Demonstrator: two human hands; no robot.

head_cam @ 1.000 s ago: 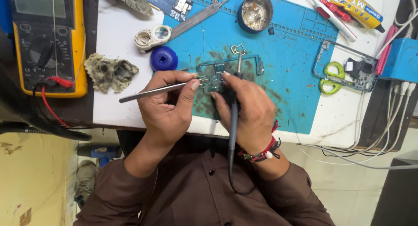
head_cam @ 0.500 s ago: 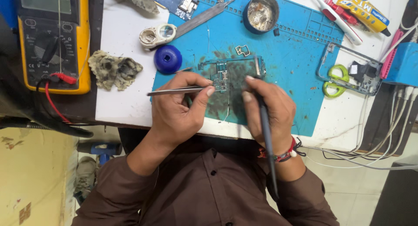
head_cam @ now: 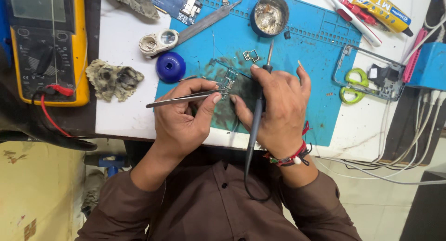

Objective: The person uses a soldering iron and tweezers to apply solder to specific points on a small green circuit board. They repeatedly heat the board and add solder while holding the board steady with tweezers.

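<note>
Steel tweezers [head_cam: 181, 98] in your left hand [head_cam: 183, 118] now pinch the circuit board [head_cam: 227, 83], while your right hand [head_cam: 278, 113], gripping the soldering iron [head_cam: 258, 115], has lifted its tip off the board.

1 head cam, looking straight down, close.

A small electronics repair bench. A blue silicone work mat [head_cam: 320, 41] covers a white worktop [head_cam: 121, 59]. A yellow multimeter [head_cam: 46, 41] sits at the left edge, a round tin [head_cam: 270, 15], probably flux, at the far edge, a bare circuit board [head_cam: 179, 3] beside it, green-handled scissors [head_cam: 353, 83] and cables [head_cam: 418, 129] at the right edge.
</note>
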